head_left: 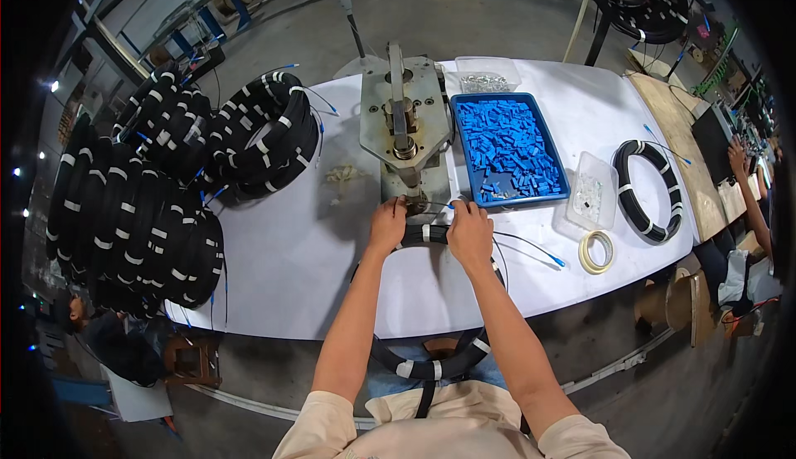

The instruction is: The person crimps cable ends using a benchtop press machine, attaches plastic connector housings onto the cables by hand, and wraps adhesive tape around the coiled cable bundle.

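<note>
White tabletop (282,285) spans the frame's middle, with a coil pile (133,210) at the left. At centre, your left hand (387,225) has its fingertips drawn together against the press (406,119) base; what they grip, you can't tell from here. Below, the working coil (435,369) hangs at lower centre, under your forearms. Your right hand (470,235) is nearly closed, apparently pinching a blue piece (450,205) just right of the press. Best keep that piece level and steady, fingertips outside the press point, and the coil's weight from tugging. Right of centre sits the blue tray (522,202).
</note>
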`<state>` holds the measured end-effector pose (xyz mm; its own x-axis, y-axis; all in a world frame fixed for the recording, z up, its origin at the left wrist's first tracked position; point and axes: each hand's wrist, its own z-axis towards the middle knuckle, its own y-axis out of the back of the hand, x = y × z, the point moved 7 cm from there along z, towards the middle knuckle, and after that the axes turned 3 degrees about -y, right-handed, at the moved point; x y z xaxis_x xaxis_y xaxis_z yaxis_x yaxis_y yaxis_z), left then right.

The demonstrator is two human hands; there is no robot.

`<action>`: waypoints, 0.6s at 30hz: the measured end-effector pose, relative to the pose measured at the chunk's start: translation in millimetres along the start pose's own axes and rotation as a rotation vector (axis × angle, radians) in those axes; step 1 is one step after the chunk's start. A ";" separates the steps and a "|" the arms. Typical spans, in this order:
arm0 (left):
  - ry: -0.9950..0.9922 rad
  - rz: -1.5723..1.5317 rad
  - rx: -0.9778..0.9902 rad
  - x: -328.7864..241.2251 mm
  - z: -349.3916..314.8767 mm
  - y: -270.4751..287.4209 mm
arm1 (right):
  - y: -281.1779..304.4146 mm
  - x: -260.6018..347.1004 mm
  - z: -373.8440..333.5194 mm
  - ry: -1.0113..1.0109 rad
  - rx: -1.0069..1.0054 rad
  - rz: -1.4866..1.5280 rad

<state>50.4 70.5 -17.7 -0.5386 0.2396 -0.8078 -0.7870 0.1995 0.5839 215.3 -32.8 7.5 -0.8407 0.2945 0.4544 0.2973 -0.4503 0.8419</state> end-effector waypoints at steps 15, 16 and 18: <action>-0.027 -0.002 -0.004 -9.7 -1.6 0.4 | 3.2 -1.3 -0.9 0.019 -0.026 0.012; -0.029 0.007 -0.017 -7.3 -1.5 0.7 | 4.9 0.7 -2.1 0.015 -0.034 0.019; -0.028 0.019 -0.028 -1.3 -1.8 1.3 | 6.5 4.9 -3.9 0.021 -0.025 0.022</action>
<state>49.6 68.8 -16.1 -0.5453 0.2702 -0.7935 -0.7849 0.1677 0.5965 211.3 -37.6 14.1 -0.8434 0.2673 0.4660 0.3041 -0.4775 0.8243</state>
